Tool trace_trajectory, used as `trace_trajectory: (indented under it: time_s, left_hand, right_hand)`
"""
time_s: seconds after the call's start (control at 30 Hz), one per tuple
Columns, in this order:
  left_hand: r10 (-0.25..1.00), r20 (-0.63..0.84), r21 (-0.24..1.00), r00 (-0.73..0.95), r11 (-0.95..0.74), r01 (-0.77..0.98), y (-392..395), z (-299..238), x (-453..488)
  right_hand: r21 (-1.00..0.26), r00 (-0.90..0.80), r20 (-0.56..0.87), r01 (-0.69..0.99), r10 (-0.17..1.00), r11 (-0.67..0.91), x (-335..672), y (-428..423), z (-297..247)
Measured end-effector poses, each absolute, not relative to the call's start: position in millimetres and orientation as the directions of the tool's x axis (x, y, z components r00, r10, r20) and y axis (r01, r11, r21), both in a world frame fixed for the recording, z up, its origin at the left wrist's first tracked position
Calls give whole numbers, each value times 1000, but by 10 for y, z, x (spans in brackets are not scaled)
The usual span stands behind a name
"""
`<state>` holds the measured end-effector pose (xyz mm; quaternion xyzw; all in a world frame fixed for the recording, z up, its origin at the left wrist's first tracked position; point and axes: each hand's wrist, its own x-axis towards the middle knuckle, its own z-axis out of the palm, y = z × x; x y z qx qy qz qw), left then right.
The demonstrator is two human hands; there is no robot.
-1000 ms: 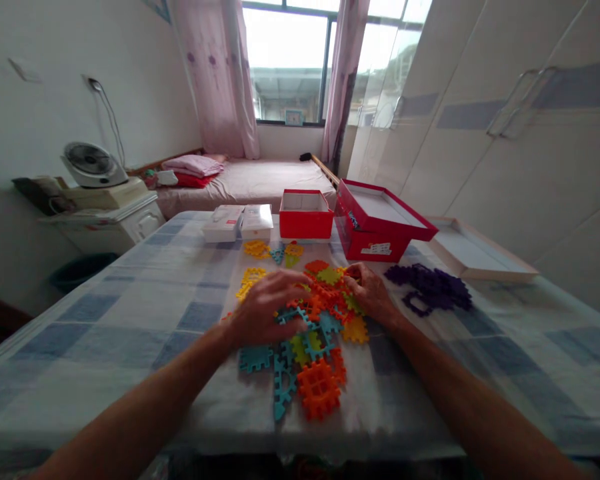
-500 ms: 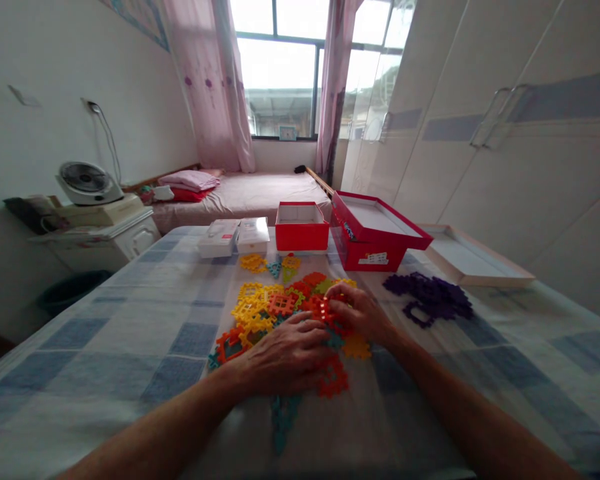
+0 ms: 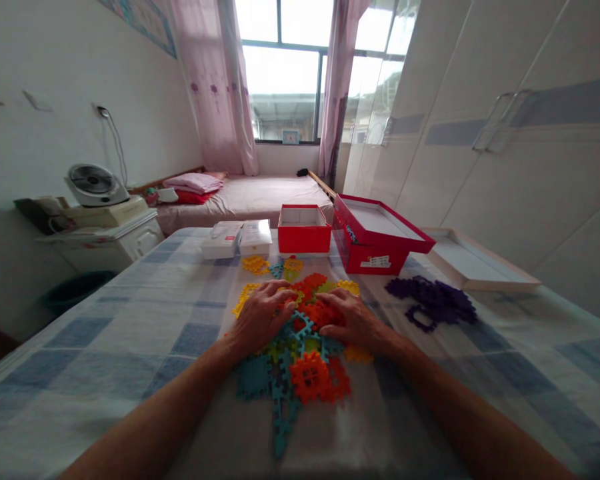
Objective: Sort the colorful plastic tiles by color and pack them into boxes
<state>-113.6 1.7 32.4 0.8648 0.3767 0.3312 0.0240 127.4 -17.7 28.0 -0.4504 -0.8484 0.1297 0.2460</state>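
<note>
My left hand [image 3: 263, 315] lies over the left side of a pile of toothed plastic building pieces, its fingers stretched out and its thumb apart. Under it are yellow pieces [image 3: 244, 298], partly hidden. At the right side of the pile my right hand [image 3: 354, 320] rests on red pieces [image 3: 316, 313], thumb and fingers spread apart. Between the hands lie teal pieces [image 3: 300, 325] and green ones. Nearer to me are an orange-red square piece [image 3: 310, 378], a teal square [image 3: 254, 377] and a long pointed teal piece [image 3: 280, 427].
Dark purple pieces [image 3: 433, 300] form a separate heap on the right. Behind the pile stand two white boxes [image 3: 222, 241], an open red box [image 3: 304, 239] and a larger red box [image 3: 375, 257] with its lid askew. A shallow pale tray [image 3: 485, 263] lies far right.
My left hand has moved from the near side of the pile up and left onto the yellow pieces, uncovering orange-red and teal squares. My right hand stays by the red pieces, its thumb now spread.
</note>
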Motion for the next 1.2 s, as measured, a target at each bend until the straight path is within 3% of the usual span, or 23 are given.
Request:
trace_trajectory:
  time_s: [0.13, 0.37, 0.8, 1.2]
  left_hand:
    - [664, 518, 279, 539, -727, 627, 33, 297, -1135]
    - [532, 492, 188, 689, -838, 513, -13, 349, -1118]
    - [564, 447, 238, 695, -823, 515, -6, 346, -1128]
    - [556, 433, 177, 709, -824, 538, -25, 368, -1108]
  right_hand:
    - [-470, -457, 294, 696, 839, 543, 1267, -168, 275]
    - [-485, -479, 246, 692, 843, 535, 1262, -186, 335]
    - [-496, -367, 315, 723, 875, 481, 1248, -186, 335]
    - [-528, -354, 363, 684, 862, 503, 1307, -151, 363]
